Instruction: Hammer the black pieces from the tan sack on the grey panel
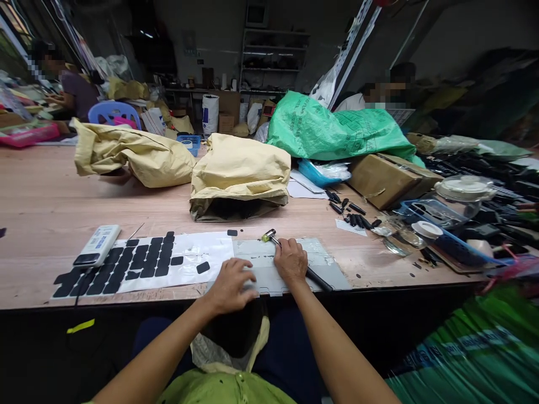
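My right hand (291,259) is closed over the middle of a small hammer (319,279). The hammer's yellow-and-metal head sticks out past my fingers, and its black handle slants toward the table's front edge. Beneath it lies a grey board (305,286). My left hand (232,285) hovers at or rests on the board's left part, its fingers apart and slightly bent, with nothing visible in them. Just left of that hand a white sheet (219,247) carries rows of black rounded pads (145,258); one loose pad (202,267) lies near my left hand.
A white electronic device (97,246) sits on the sheet's left end. Two beige sacks (240,163) lie behind. To the right are a green sack (337,126), a cardboard box (385,177), black handle-like pieces (357,220) and a blue basket (455,241). Two people sit farther back.
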### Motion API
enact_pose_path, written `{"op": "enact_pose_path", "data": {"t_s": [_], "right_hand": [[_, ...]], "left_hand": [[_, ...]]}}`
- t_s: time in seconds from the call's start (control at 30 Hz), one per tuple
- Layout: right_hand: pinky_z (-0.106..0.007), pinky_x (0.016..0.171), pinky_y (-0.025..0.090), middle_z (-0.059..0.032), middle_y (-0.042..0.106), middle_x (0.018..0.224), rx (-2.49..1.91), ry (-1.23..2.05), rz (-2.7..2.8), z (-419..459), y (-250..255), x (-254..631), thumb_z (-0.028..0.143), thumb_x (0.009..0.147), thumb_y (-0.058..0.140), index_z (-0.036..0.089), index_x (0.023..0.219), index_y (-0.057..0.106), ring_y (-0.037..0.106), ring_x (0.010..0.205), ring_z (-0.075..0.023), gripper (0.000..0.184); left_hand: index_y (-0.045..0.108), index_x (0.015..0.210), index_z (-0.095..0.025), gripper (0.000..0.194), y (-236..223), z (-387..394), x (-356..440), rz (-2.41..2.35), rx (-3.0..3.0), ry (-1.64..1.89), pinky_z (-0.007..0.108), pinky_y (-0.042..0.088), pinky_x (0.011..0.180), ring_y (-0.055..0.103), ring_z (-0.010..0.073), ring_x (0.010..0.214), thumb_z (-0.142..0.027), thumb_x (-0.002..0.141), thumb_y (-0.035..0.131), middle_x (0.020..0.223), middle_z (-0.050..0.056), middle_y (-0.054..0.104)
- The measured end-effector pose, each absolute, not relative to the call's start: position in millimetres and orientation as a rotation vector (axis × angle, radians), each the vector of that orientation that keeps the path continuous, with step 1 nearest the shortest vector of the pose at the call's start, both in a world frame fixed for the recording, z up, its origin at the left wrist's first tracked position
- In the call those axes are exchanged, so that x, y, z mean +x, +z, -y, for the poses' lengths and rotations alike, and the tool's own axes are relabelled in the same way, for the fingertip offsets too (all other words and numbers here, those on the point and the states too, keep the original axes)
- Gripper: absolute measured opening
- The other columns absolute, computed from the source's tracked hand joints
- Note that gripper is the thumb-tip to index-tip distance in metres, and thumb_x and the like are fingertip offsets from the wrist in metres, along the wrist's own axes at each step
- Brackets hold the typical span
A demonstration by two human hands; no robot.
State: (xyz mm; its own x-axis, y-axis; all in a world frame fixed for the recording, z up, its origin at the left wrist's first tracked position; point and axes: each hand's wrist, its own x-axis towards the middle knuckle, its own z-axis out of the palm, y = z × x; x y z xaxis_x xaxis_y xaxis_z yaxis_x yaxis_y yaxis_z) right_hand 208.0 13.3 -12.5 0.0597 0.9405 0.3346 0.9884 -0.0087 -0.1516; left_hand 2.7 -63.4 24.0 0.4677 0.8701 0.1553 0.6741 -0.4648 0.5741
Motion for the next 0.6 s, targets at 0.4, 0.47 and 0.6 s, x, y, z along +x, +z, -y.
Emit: {"op": "enact_pose_path", "data": {"t_s": [0.4,0.47,0.6], "right_hand": [[-0.032,0.070,0.029,-0.0081,0.060,0.096,-1.984,-0.189,1.925,-15,-15,210,0.023,0.089,0.054,0.019,0.101,0.063,0.049,0.088,-0.0227,0.016],[-0.032,0.070,0.029,-0.0080,0.060,0.096,-1.984,-0.178,1.924,-16,-14,210,0.023,0.089,0.054,0.019,0.101,0.063,0.049,0.089,-0.0228,0.015],[-0.033,0.071,0.029,-0.0083,0.060,0.097,-1.995,-0.167,1.926,-16,-13,210,0.023,0.090,0.054,0.019,0.100,0.063,0.049,0.089,-0.0232,0.015]], "left_hand": [[0.071,0.099,-0.017,0.029,31,-117,-7,-2.264,1.928,0.453,0.041,0.042,0.090,0.054,0.0332,0.110,-0.038,0.083,0.059,0.108,0.016,0.065],[0.072,0.096,-0.018,0.026,29,-122,-6,-2.290,1.946,0.378,0.042,0.042,0.090,0.055,0.0330,0.110,-0.037,0.082,0.061,0.106,0.015,0.066],[0.072,0.095,-0.018,0.023,30,-116,-7,-2.304,2.013,0.308,0.042,0.041,0.091,0.054,0.0327,0.112,-0.032,0.082,0.059,0.107,0.015,0.067]]}}
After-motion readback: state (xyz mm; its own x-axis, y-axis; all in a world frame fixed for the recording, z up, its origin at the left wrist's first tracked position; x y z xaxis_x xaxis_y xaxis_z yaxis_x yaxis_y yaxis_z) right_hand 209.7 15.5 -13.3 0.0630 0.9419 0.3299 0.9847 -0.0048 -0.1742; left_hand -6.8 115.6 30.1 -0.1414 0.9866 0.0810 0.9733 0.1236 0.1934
